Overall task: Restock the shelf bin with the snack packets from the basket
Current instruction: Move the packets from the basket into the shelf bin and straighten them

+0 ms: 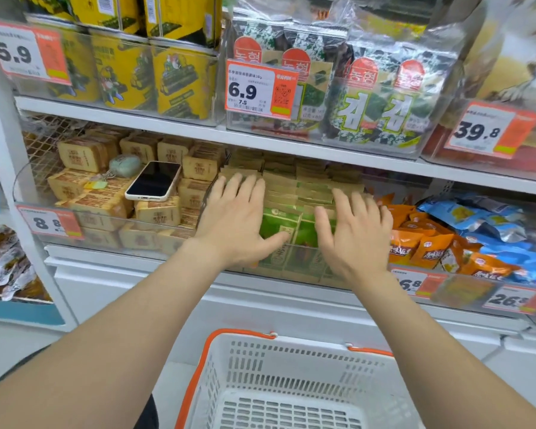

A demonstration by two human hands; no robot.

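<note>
Left hand: open flat, fingers straight and spread, holding nothing. It presses on the tops of the packets at the left side of the bin. The thumb lies on the front of a green packet.
Right hand: flat too, fingers straight and apart, holding nothing. It presses on the packets at the right side of the bin.
Packets: green and tan. They stand in tight rows in the bin, from the front wall to the back.
Bin: clear, on the middle shelf. It sits between a bin of tan packs on the left and orange bags on the right.
Basket: white with orange handles. It is low down, under the arms, in front of the shelf.
Phone: lies screen up on the tan packs, near the left hand but not touching it.
Charm: a pale green fluffy ball, just beside the phone.
Blue bags: at the far right, next to the orange bags.
Price tag: says 6.9 and hangs on the shelf above the hands.
</note>
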